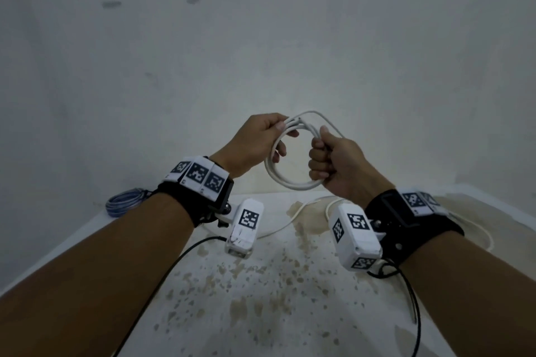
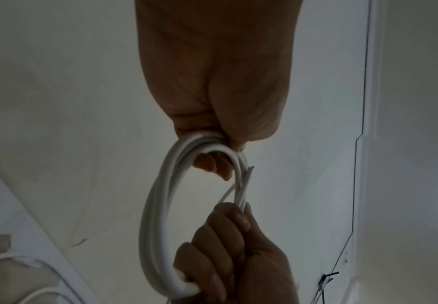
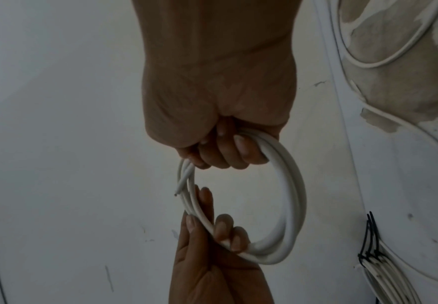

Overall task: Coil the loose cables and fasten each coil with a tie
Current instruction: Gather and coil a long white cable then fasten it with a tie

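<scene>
White coil point(image 1: 285, 171) wound, gripped by L hand point(image 1: 255, 145) & R hand point(image 1: 333, 165); untied. Blue coil point(image 1: 124, 200) at bench's far-left corner; loose cable point(image 1: 278, 227) left.

Held above table point(image 1: 261, 284): coil point(image 1: 290, 180), between the hands. Left of coil, gripping its upper left: left hand point(image 1: 255, 139). Right of coil, fisted round its right side: right hand point(image 1: 336, 162). Below coil, on table: loose cable point(image 1: 278, 229). Far left of coil, at table's back left corner: second coil point(image 1: 124, 200). Behind coil: wall point(image 1: 261, 38).
</scene>
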A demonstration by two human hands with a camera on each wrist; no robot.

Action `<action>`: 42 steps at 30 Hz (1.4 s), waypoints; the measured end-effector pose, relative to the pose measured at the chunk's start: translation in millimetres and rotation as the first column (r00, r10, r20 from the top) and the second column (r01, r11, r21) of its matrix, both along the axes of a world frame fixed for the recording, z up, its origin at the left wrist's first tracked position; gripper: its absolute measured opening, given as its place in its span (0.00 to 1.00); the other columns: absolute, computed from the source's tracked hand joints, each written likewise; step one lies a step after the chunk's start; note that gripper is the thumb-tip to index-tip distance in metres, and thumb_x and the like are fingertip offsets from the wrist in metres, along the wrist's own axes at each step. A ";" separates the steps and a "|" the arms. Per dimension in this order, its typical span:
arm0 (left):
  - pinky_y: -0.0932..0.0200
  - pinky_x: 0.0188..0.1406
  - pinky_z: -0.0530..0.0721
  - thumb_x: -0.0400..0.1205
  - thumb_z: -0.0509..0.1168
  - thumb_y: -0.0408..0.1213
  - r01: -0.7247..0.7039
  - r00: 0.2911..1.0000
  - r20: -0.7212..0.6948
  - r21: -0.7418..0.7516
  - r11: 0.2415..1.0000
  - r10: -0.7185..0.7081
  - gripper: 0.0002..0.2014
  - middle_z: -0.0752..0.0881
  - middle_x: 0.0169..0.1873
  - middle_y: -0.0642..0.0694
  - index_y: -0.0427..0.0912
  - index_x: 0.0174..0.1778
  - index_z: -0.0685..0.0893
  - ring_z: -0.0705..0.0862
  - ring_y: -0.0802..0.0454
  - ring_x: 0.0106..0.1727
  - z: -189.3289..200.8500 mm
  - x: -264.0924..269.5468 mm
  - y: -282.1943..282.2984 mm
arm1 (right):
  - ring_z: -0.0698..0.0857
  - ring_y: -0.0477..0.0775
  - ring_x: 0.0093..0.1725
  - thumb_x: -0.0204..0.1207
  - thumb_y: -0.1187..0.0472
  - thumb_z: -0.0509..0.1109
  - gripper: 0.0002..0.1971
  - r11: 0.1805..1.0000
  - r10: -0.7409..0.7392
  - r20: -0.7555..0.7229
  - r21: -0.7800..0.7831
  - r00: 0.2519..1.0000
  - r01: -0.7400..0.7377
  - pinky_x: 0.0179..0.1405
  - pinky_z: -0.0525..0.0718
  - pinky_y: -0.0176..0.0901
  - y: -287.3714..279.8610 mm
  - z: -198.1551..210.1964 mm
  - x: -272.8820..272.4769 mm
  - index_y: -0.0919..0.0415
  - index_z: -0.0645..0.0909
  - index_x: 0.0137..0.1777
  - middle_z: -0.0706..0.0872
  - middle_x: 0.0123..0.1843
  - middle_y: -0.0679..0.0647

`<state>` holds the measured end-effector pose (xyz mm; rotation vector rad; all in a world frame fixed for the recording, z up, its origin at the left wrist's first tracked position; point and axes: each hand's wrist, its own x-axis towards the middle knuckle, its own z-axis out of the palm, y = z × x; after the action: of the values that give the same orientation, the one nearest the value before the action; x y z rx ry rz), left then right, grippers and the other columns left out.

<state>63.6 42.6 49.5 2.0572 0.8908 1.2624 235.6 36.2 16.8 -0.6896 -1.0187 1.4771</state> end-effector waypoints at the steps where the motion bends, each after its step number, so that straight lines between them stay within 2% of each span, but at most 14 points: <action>1: 0.58 0.24 0.82 0.90 0.53 0.31 0.005 1.000 -0.026 -0.002 1.000 -0.005 0.14 0.89 0.48 0.41 0.33 0.59 0.84 0.80 0.54 0.27 1.7 -1.3 -0.1 | 0.56 0.45 0.16 0.88 0.45 0.54 0.23 1.000 0.002 0.001 0.002 1.000 -0.002 0.13 0.57 0.35 0.1 -1.0 -1.0 0.55 0.67 0.32 0.59 0.21 0.46; 6: 0.59 0.21 0.77 0.91 0.52 0.35 -0.008 0.992 -0.123 0.043 0.999 0.013 0.14 0.89 0.39 0.44 0.38 0.62 0.82 0.74 0.50 0.23 7.9 0.7 -0.9 | 0.57 0.45 0.18 0.87 0.45 0.56 0.23 0.999 -0.020 0.064 0.051 0.998 0.017 0.15 0.57 0.36 -0.6 -2.3 -5.8 0.55 0.68 0.32 0.60 0.22 0.47; 10: 0.59 0.24 0.81 0.90 0.55 0.35 -0.018 0.985 -0.168 0.078 0.997 0.031 0.15 0.89 0.43 0.49 0.41 0.66 0.84 0.80 0.54 0.26 8.5 2.3 4.2 | 0.58 0.46 0.20 0.87 0.45 0.56 0.22 0.996 -0.053 0.086 0.070 0.995 0.047 0.17 0.59 0.37 2.1 -6.7 -2.9 0.56 0.70 0.33 0.62 0.23 0.47; 14: 0.62 0.22 0.77 0.90 0.54 0.34 -0.026 0.982 -0.184 0.106 0.994 0.045 0.17 0.89 0.41 0.50 0.42 0.73 0.78 0.76 0.55 0.23 1.4 8.2 8.9 | 0.58 0.46 0.19 0.87 0.45 0.56 0.22 0.997 -0.060 0.066 0.053 0.996 0.057 0.19 0.61 0.38 4.3 -12.1 1.7 0.58 0.73 0.35 0.62 0.22 0.47; 20: 0.62 0.21 0.77 0.89 0.55 0.33 -0.017 0.982 -0.184 0.108 0.994 0.037 0.15 0.88 0.40 0.46 0.43 0.66 0.83 0.75 0.55 0.22 -6.5 15.6 13.6 | 0.58 0.47 0.21 0.86 0.43 0.58 0.20 0.983 -0.174 0.082 0.082 0.981 0.167 0.22 0.57 0.39 6.5 -19.4 2.7 0.59 0.74 0.41 0.62 0.23 0.48; 26: 0.62 0.25 0.77 0.88 0.58 0.35 0.000 0.986 -0.167 0.036 0.999 0.006 0.13 0.84 0.35 0.52 0.47 0.62 0.87 0.75 0.58 0.25 -14.8 21.0 18.7 | 0.60 0.46 0.20 0.87 0.44 0.58 0.21 0.953 -0.287 0.174 0.152 0.942 0.263 0.18 0.60 0.37 14.0 -28.2 0.5 0.59 0.74 0.37 0.63 0.23 0.47; 29: 0.66 0.39 0.79 0.86 0.63 0.42 -0.094 0.987 -0.109 0.200 0.975 0.117 0.10 0.86 0.31 0.63 0.49 0.52 0.90 0.83 0.65 0.34 -23.9 25.5 20.7 | 0.62 0.46 0.19 0.86 0.45 0.59 0.22 0.936 -0.325 0.200 0.203 0.924 0.286 0.19 0.62 0.37 13.9 -31.8 -6.8 0.60 0.75 0.37 0.65 0.22 0.48; 31: 0.65 0.39 0.78 0.85 0.64 0.43 -0.188 0.976 -0.055 0.291 0.938 0.212 0.09 0.84 0.26 0.63 0.51 0.45 0.91 0.81 0.64 0.32 -28.4 24.4 23.4 | 0.65 0.48 0.19 0.86 0.44 0.59 0.24 0.928 -0.346 0.272 0.243 0.898 0.284 0.20 0.66 0.38 12.8 -30.3 -12.4 0.62 0.78 0.37 0.68 0.21 0.49; 33: 0.64 0.37 0.77 0.85 0.65 0.42 -0.215 0.971 -0.029 0.312 0.925 0.236 0.10 0.83 0.24 0.61 0.50 0.43 0.91 0.79 0.63 0.31 -28.8 20.5 27.2 | 0.76 0.51 0.23 0.87 0.44 0.57 0.25 0.847 -0.520 0.413 0.357 0.748 0.393 0.26 0.74 0.42 11.3 -23.2 -13.6 0.62 0.82 0.38 0.76 0.24 0.50; 36: 0.54 0.41 0.82 0.85 0.65 0.43 -0.233 0.967 -0.017 0.325 0.916 0.252 0.12 0.87 0.29 0.53 0.44 0.45 0.92 0.82 0.56 0.33 -23.3 12.5 31.8 | 0.83 0.59 0.50 0.85 0.49 0.60 0.15 0.435 -0.899 0.383 0.721 0.213 0.540 0.47 0.76 0.48 16.2 -8.1 -3.0 0.59 0.80 0.48 0.84 0.47 0.53; 37: 0.52 0.42 0.83 0.85 0.65 0.44 -0.238 0.965 -0.022 0.336 0.911 0.260 0.12 0.88 0.30 0.50 0.44 0.45 0.92 0.83 0.53 0.35 -21.1 9.6 32.7 | 0.81 0.59 0.58 0.84 0.50 0.61 0.11 0.397 -0.917 0.369 0.791 0.153 0.466 0.54 0.76 0.51 19.3 -1.7 0.4 0.56 0.80 0.53 0.82 0.56 0.54; 39: 0.54 0.39 0.81 0.85 0.65 0.44 -0.247 0.960 -0.034 0.358 0.901 0.276 0.11 0.86 0.28 0.51 0.46 0.42 0.91 0.82 0.53 0.33 -16.9 4.2 33.9 | 0.81 0.56 0.59 0.86 0.50 0.58 0.12 0.535 -0.844 0.517 0.808 0.140 0.245 0.60 0.76 0.54 26.6 11.6 5.6 0.52 0.81 0.57 0.85 0.58 0.50; 40: 0.57 0.36 0.79 0.85 0.65 0.44 -0.257 0.957 -0.032 0.368 0.894 0.288 0.11 0.84 0.26 0.56 0.49 0.42 0.90 0.80 0.57 0.30 -14.9 1.9 34.7 | 0.84 0.54 0.54 0.87 0.51 0.57 0.13 0.601 -0.799 0.583 0.782 0.145 0.166 0.57 0.78 0.51 28.9 16.3 8.7 0.52 0.84 0.53 0.89 0.52 0.48; 42: 0.63 0.32 0.73 0.85 0.64 0.44 -0.288 0.948 -0.011 0.391 0.874 0.318 0.10 0.80 0.22 0.63 0.50 0.43 0.90 0.76 0.61 0.27 -11.3 -0.6 35.8 | 0.85 0.46 0.40 0.86 0.55 0.61 0.14 0.617 -0.782 0.596 0.781 0.182 0.090 0.43 0.77 0.37 29.7 25.0 16.8 0.55 0.88 0.46 0.91 0.42 0.48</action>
<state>63.1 78.4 38.2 2.3456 1.1063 1.6473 252.5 65.9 41.8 -1.2809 -1.8076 -0.0806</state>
